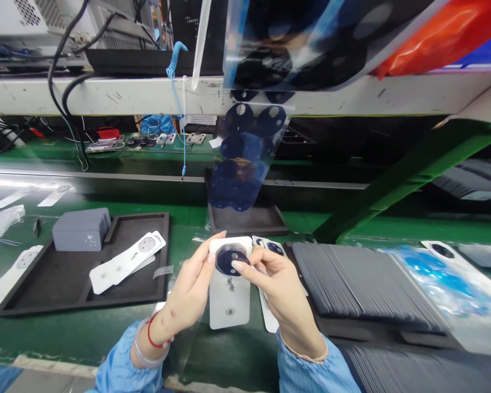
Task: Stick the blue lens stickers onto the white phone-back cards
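A white rounded panel point(229, 297) with small dark printing is upright in front of me, above the green bench. My left hand point(194, 281) grips its upper left edge between thumb and fingers. Between the thumb and forefinger of my right hand point(278, 278) is a dark blue round sticker point(226, 262) with a small hole, over the round area at the panel's top. Whether the sticker lies fully flat on the panel I cannot tell. Behind the hands hangs a clear strip point(245, 147) bearing several dark discs.
On the left, a black tray point(126, 273) holds white panels point(126, 261) and a grey stack point(82, 230). Long rows of grey plates point(364, 278) stand at right, near blue plastic film point(437, 278). A shelf beam point(139, 97) crosses above; a green post point(393, 180) slants at right.
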A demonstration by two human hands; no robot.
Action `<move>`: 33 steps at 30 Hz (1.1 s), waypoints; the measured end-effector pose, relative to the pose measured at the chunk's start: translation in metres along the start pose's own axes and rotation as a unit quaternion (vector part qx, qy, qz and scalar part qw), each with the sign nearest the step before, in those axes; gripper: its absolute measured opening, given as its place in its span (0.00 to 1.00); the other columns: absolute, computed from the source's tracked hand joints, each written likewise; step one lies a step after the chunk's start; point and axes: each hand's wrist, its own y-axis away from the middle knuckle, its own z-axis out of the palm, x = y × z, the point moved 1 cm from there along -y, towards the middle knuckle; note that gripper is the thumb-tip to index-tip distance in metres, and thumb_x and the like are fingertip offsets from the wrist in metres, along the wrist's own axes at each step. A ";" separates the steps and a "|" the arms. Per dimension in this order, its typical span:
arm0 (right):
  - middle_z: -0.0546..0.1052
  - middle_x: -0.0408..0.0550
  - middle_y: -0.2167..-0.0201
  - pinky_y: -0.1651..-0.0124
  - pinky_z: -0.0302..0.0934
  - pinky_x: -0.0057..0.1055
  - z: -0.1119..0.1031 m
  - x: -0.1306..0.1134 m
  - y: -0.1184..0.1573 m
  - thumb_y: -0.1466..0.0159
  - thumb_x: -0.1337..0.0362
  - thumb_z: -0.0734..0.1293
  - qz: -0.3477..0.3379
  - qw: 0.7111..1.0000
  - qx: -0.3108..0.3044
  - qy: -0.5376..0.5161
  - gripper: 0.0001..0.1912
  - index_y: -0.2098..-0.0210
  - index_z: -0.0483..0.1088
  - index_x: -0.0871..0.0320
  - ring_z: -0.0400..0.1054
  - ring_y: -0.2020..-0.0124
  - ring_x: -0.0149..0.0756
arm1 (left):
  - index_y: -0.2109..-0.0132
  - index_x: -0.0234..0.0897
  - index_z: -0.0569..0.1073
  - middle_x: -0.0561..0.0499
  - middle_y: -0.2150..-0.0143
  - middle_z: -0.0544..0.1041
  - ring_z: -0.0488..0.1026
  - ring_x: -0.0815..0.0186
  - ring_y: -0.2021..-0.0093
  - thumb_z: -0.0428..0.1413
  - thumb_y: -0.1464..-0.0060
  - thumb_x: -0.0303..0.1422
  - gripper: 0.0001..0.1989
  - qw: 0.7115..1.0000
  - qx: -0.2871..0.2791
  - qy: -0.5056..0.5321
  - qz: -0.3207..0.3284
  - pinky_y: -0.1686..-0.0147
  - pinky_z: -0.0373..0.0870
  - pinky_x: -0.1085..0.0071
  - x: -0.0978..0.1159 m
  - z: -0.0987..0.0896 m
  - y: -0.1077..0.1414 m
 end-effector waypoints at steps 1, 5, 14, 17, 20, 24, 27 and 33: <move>0.69 0.40 0.77 0.66 0.63 0.35 0.000 0.000 0.000 0.46 0.50 0.80 0.009 1.000 -0.002 -0.005 0.21 0.79 0.69 0.55 0.64 0.73 0.35 | 0.34 0.46 0.70 0.49 0.39 0.77 0.76 0.55 0.43 0.47 0.30 0.45 0.23 1.000 0.001 -0.003 -0.001 0.51 0.73 0.68 0.000 0.000 0.000; 0.69 0.40 0.78 0.65 0.64 0.36 0.002 0.000 -0.001 0.48 0.50 0.80 0.033 0.999 -0.004 -0.019 0.22 0.80 0.69 0.55 0.64 0.72 0.36 | 0.34 0.47 0.70 0.48 0.43 0.80 0.78 0.54 0.49 0.48 0.31 0.47 0.23 1.000 0.000 -0.012 0.002 0.59 0.75 0.69 0.000 -0.001 0.002; 0.65 0.39 0.77 0.64 0.58 0.33 0.002 0.003 -0.001 0.48 0.51 0.80 0.047 0.998 -0.011 -0.037 0.21 0.79 0.69 0.56 0.60 0.71 0.33 | 0.32 0.43 0.68 0.48 0.45 0.81 0.75 0.55 0.44 0.47 0.29 0.44 0.24 1.000 -0.013 -0.017 0.010 0.51 0.73 0.67 0.001 -0.003 0.002; 0.64 0.39 0.77 0.64 0.57 0.33 0.003 0.003 -0.001 0.48 0.52 0.80 0.050 0.998 -0.012 -0.041 0.21 0.79 0.68 0.56 0.59 0.71 0.33 | 0.33 0.44 0.67 0.50 0.51 0.83 0.72 0.55 0.40 0.46 0.29 0.43 0.23 1.000 -0.013 -0.016 0.009 0.48 0.72 0.68 0.001 -0.003 0.003; 0.63 0.38 0.77 0.64 0.56 0.33 0.003 0.002 -0.002 0.48 0.52 0.80 0.053 0.998 -0.012 -0.044 0.21 0.79 0.68 0.56 0.58 0.71 0.33 | 0.33 0.45 0.67 0.51 0.54 0.84 0.71 0.55 0.38 0.46 0.29 0.44 0.23 1.000 -0.015 -0.014 0.007 0.47 0.71 0.69 0.001 -0.002 0.004; 0.62 0.38 0.77 0.63 0.55 0.33 0.004 0.002 -0.002 0.47 0.52 0.80 0.056 0.997 -0.013 -0.047 0.21 0.79 0.68 0.56 0.57 0.71 0.32 | 0.33 0.45 0.68 0.51 0.48 0.82 0.71 0.55 0.38 0.46 0.29 0.44 0.23 1.000 -0.014 -0.017 0.010 0.49 0.72 0.71 0.002 -0.001 0.004; 0.60 0.37 0.78 0.64 0.54 0.33 0.004 0.002 -0.001 0.47 0.52 0.80 0.052 0.998 -0.011 -0.042 0.21 0.79 0.68 0.56 0.56 0.72 0.32 | 0.33 0.45 0.68 0.51 0.48 0.82 0.71 0.56 0.38 0.47 0.29 0.44 0.23 1.000 -0.013 -0.021 0.013 0.50 0.72 0.72 0.001 -0.001 0.003; 0.56 0.36 0.78 0.65 0.53 0.32 0.005 0.000 -0.001 0.48 0.53 0.80 0.048 0.998 -0.001 -0.034 0.20 0.80 0.68 0.56 0.54 0.73 0.31 | 0.33 0.44 0.68 0.50 0.45 0.81 0.72 0.55 0.39 0.46 0.29 0.44 0.23 0.999 -0.011 -0.026 0.016 0.51 0.74 0.71 -0.001 -0.002 0.004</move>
